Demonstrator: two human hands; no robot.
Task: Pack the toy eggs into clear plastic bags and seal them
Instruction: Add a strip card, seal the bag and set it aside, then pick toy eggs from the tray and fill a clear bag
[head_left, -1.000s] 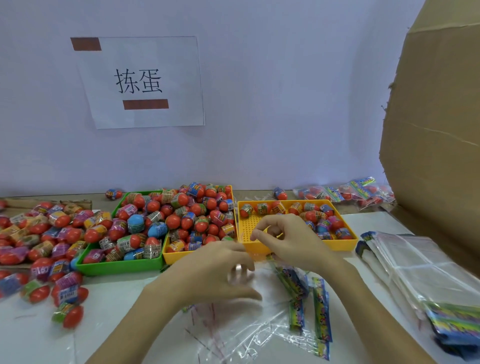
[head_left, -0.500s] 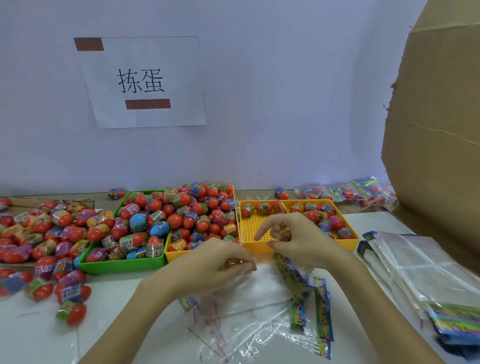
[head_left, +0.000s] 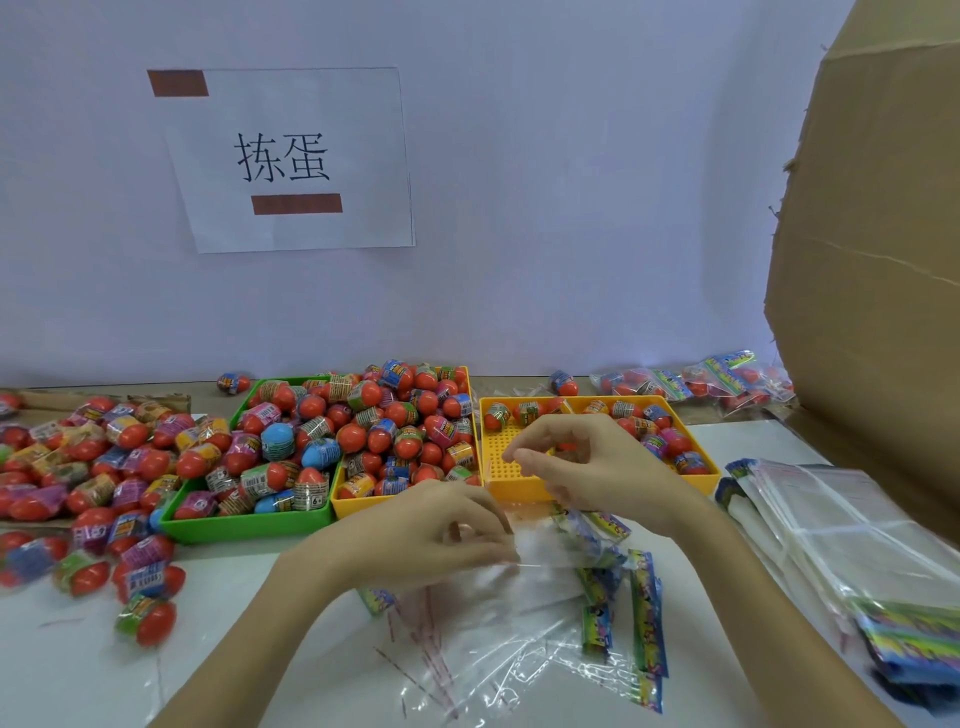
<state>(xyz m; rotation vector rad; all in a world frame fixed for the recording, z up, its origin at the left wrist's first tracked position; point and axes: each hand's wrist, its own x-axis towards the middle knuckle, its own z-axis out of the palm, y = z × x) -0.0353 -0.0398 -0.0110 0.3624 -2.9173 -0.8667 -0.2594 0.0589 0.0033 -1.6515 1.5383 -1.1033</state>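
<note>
While the left hand (head_left: 436, 535) pinches the edge of a clear bag (head_left: 524, 587) lying on the table (head_left: 78, 670), the right hand (head_left: 587, 462) hovers over the yellow tray (head_left: 511, 462), fingers curled; whether it grasps anything, cannot tell. Eggs (head_left: 311, 447) fill the trays behind the bag.
</note>
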